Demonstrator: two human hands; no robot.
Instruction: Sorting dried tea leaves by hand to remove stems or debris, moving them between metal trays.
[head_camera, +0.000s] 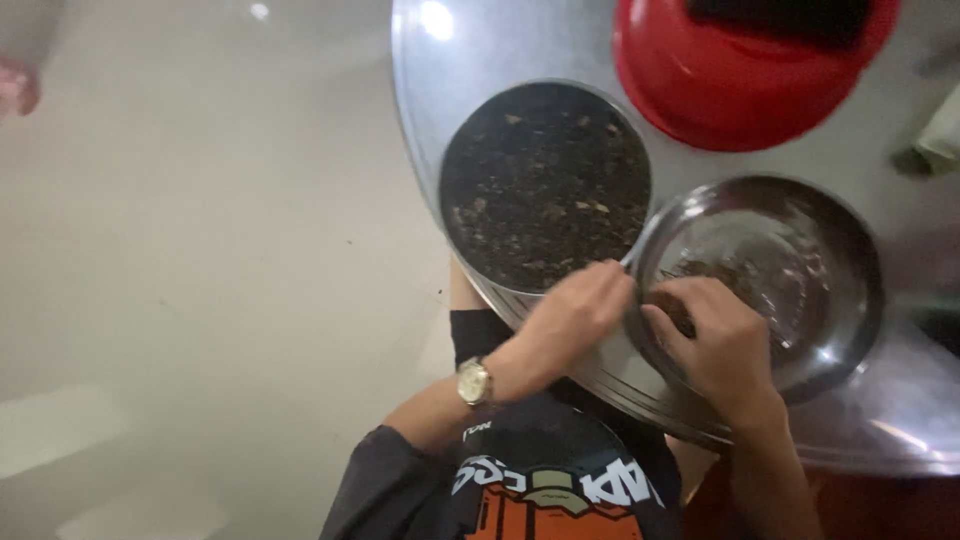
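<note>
A round metal container (545, 185) full of dark crumbly material with pale bits sits on a large round metal tray (880, 420). To its right is a shallow steel bowl (835, 270) holding a little dark material. My left hand (570, 320), with a wristwatch, rests at the near rim between container and bowl, fingers pinched together. My right hand (715, 340) lies inside the bowl's near edge, fingers curled over a small dark clump. Whether either hand grips anything is hidden by the fingers.
A red plastic bowl (740, 85) with something dark on it stands at the tray's far side. A pale cloth-like object (940, 135) is at the right edge. Smooth pale floor (200, 250) spreads to the left; my dark printed shirt fills the bottom.
</note>
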